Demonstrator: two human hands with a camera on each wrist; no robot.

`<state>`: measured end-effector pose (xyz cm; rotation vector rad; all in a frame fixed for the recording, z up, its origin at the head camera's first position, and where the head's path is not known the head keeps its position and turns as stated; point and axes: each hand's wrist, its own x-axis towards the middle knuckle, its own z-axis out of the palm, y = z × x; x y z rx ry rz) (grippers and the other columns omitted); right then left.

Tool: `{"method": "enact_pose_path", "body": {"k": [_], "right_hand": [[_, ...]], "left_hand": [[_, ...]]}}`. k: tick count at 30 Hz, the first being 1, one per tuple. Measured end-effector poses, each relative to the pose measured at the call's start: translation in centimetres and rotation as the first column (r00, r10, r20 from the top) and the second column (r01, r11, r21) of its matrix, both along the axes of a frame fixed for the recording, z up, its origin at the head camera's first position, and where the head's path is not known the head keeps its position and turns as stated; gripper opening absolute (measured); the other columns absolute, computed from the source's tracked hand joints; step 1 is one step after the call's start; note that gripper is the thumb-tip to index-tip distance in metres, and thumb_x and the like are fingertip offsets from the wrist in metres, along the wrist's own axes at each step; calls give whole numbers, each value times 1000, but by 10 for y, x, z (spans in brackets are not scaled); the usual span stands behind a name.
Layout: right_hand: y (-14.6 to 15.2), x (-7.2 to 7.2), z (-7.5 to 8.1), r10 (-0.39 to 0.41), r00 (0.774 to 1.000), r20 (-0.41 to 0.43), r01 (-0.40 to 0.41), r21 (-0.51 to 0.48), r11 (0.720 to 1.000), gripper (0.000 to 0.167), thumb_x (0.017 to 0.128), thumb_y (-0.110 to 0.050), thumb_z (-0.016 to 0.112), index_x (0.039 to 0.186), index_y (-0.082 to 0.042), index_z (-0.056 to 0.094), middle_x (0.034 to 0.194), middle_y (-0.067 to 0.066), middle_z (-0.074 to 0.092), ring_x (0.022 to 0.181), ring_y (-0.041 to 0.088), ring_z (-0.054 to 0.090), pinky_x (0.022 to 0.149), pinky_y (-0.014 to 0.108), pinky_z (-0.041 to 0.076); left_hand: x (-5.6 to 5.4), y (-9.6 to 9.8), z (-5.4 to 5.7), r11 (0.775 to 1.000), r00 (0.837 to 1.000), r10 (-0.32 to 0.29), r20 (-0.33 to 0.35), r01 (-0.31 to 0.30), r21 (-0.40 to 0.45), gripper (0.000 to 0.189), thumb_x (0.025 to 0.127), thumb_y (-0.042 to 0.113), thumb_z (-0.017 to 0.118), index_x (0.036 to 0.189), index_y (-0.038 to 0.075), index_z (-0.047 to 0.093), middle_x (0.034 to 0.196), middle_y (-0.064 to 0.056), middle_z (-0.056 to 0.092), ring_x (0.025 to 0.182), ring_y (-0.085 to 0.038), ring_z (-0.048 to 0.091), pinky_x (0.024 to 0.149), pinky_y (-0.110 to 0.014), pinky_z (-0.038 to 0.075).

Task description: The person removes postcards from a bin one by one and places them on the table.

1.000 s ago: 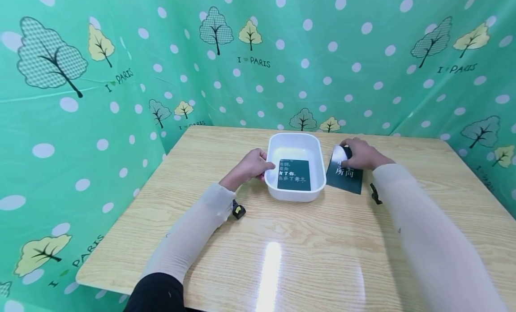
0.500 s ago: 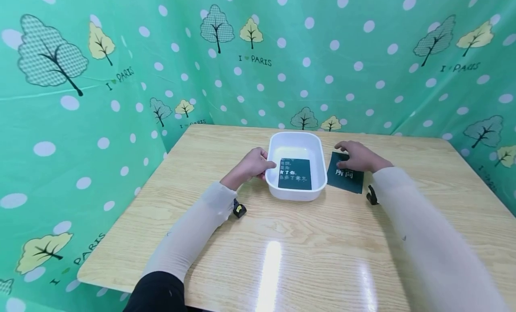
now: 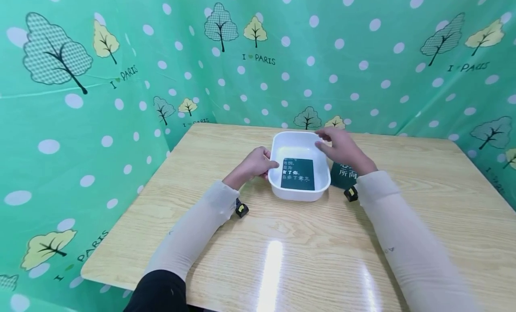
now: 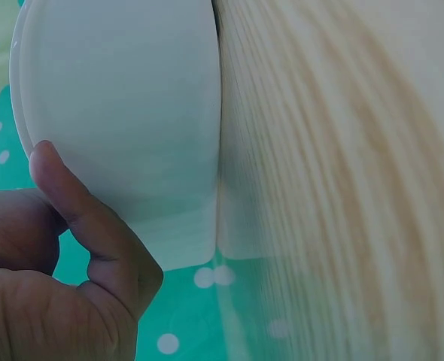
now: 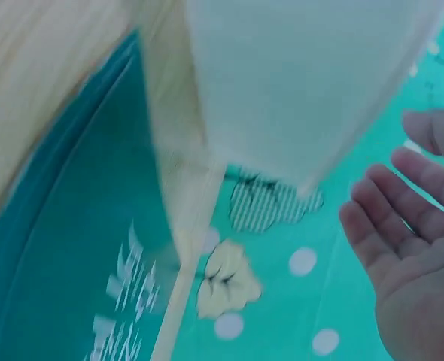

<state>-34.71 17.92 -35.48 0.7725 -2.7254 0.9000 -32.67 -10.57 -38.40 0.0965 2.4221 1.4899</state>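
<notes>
A white plastic basin (image 3: pixel 300 194) stands on the table, with a dark green booklet (image 3: pixel 296 180) printed in white characters lying inside. My left hand (image 3: pixel 256 163) grips the basin's left rim, thumb over the edge and fingers outside; the left wrist view shows that thumb (image 4: pixel 79 199) against the wall. At the far right corner of the basin, my right hand (image 3: pixel 338 146) hovers by the rim. Its fingers (image 5: pixel 391 203) are spread and loosely bent, holding nothing. A second dark green booklet (image 3: pixel 341 177) lies right of the basin, partly hidden under the right hand and wrist.
The wooden table (image 3: pixel 314 254) carries a bright light reflection near its front. A green curtain (image 3: pixel 282 79) with trees and dots hangs behind the table and along its left. Small black wrist devices, such as the left one (image 3: pixel 242 210), sit under both forearms.
My right hand has released the booklet on the right, leaving it on the table, and moved left to the basin's far right rim. My left hand keeps its hold on the basin.
</notes>
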Motion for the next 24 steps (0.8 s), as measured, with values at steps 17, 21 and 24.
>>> {"method": "enact_pose_path", "body": {"k": [17,21,24], "right_hand": [[-28,-4,-13,118,957,266,-169,180,969,65,97,-33,72,150,-4,49,144,22,56,133,40,52,110,61,44],[-31,-3,-11,116,946,304,-189,223,956,72,94,-38,74,152,-5,45,147,24,52,136,43,50,111,63,42],[-34,-4,-11,100,950,295,-189,290,938,80,91,-46,76,153,-8,44,149,24,51,137,43,49,111,64,42]], "left_hand": [[2,2,2,1000,1000,-1,-5,1,-16,28,96,8,71,110,2,48,87,-19,70,51,-16,61,49,-29,58],[2,2,1,1000,1000,9,-7,-10,-22,28,96,9,71,110,2,48,86,-18,70,50,-15,60,48,-28,57],[2,1,1,999,1000,19,-12,-19,-31,28,96,9,71,110,2,48,86,-18,69,50,-15,59,47,-27,56]]}}
